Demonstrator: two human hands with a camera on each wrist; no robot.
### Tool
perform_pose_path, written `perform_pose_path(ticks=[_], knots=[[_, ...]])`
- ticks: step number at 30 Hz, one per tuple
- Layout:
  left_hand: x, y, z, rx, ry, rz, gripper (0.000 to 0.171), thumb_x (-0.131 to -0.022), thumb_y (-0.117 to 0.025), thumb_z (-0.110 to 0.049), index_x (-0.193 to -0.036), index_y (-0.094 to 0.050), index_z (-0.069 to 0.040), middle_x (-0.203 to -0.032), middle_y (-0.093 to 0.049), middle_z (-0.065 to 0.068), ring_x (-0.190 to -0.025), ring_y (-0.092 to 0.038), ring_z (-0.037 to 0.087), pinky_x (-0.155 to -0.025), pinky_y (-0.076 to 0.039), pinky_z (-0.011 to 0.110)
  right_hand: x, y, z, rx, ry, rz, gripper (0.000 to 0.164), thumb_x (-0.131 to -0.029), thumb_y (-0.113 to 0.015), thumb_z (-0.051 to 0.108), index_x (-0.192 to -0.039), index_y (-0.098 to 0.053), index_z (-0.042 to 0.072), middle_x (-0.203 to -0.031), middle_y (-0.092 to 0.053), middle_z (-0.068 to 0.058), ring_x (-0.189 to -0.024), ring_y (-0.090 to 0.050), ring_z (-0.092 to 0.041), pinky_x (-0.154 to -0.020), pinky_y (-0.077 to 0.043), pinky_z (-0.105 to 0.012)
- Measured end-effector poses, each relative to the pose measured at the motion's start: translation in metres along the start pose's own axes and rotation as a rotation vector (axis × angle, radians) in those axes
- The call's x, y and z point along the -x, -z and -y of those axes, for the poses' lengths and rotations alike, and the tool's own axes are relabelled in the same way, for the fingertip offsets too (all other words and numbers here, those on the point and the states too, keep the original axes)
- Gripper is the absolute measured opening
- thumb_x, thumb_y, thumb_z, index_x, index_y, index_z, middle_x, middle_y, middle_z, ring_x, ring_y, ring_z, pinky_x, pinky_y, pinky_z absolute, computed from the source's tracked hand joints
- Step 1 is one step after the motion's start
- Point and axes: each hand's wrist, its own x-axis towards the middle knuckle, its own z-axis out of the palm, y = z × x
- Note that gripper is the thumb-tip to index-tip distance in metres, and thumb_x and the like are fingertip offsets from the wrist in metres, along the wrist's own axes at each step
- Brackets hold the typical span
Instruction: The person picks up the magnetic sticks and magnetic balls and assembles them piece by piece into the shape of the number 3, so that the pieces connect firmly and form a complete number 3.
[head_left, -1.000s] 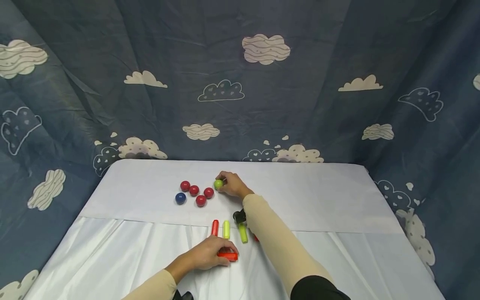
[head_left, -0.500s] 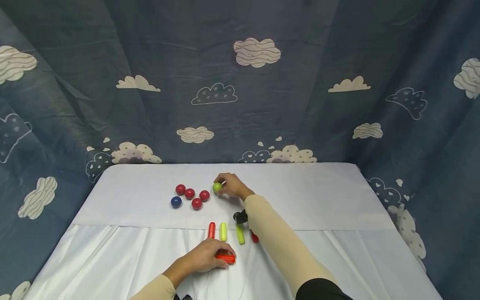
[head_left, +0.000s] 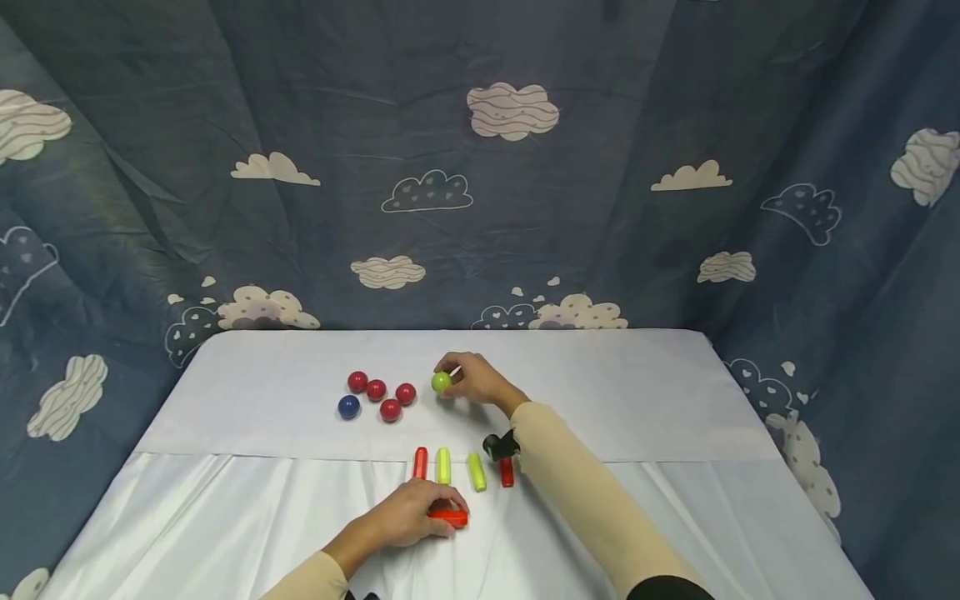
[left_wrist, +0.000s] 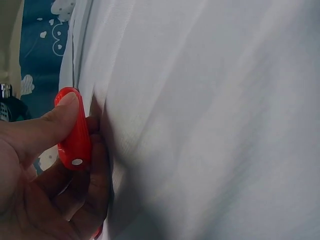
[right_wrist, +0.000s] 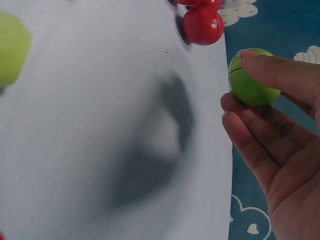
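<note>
My right hand (head_left: 482,381) pinches a green ball (head_left: 441,382) between thumb and fingers, over the far part of the white cloth. In the right wrist view a seam line crosses the green ball (right_wrist: 254,82), and the hand's shadow falls on the cloth apart from it. Closer to me, my left hand (head_left: 408,512) grips a short red plastic stick (head_left: 450,518) lying crosswise. The left wrist view shows the thumb pressed along this red stick (left_wrist: 80,135), which has a pale hole at its end. Several red balls (head_left: 390,409) sit left of the right hand.
A blue ball (head_left: 348,407) rests beside the red ones. Between the hands stand a red stick (head_left: 420,462), a yellow-green stick (head_left: 443,466), another yellow-green stick (head_left: 477,472) and a second red stick (head_left: 507,472). A dark cloud-print curtain (head_left: 585,208) backs the white-covered table (head_left: 645,392).
My right hand has moved to the right with the green ball, away from the red balls. The rightmost red stick has come out from behind the sleeve. The left hand keeps its grip.
</note>
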Motion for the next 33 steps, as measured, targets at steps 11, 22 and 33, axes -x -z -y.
perform_pose_path(ticks=[11,22,33], knots=[[-0.003,-0.001,0.001,-0.036,-0.044,-0.012,0.023,-0.080,-0.077,-0.021,-0.100,-0.067,-0.023,-0.087,-0.060,-0.014,-0.078,-0.049,0.000,-0.074,-0.039,0.023,0.036,0.009,-0.006,-0.046,0.085,-0.035,0.038,-0.080,-0.078,0.009,-0.117,-0.065,0.007,-0.113,-0.064,-0.008,-0.090,-0.061,-0.016,-0.082,-0.050,-0.030],[-0.004,-0.002,0.001,-0.042,-0.046,-0.010,0.024,-0.080,-0.078,-0.021,-0.100,-0.066,-0.023,-0.086,-0.059,-0.014,-0.079,-0.051,0.001,-0.075,-0.041,0.025,0.076,0.006,-0.018,-0.117,0.082,-0.054,0.040,-0.077,-0.080,0.011,-0.115,-0.065,0.006,-0.110,-0.065,-0.005,-0.088,-0.062,-0.014,-0.081,-0.052,-0.028],[-0.003,-0.001,0.000,-0.029,-0.052,-0.011,0.025,-0.080,-0.078,-0.019,-0.100,-0.065,-0.022,-0.084,-0.058,-0.013,-0.078,-0.050,0.002,-0.074,-0.041,0.026,0.114,0.002,-0.020,-0.182,0.031,-0.084,0.036,-0.078,-0.080,0.013,-0.110,-0.067,0.007,-0.105,-0.066,-0.005,-0.089,-0.064,-0.016,-0.076,-0.053,-0.025]])
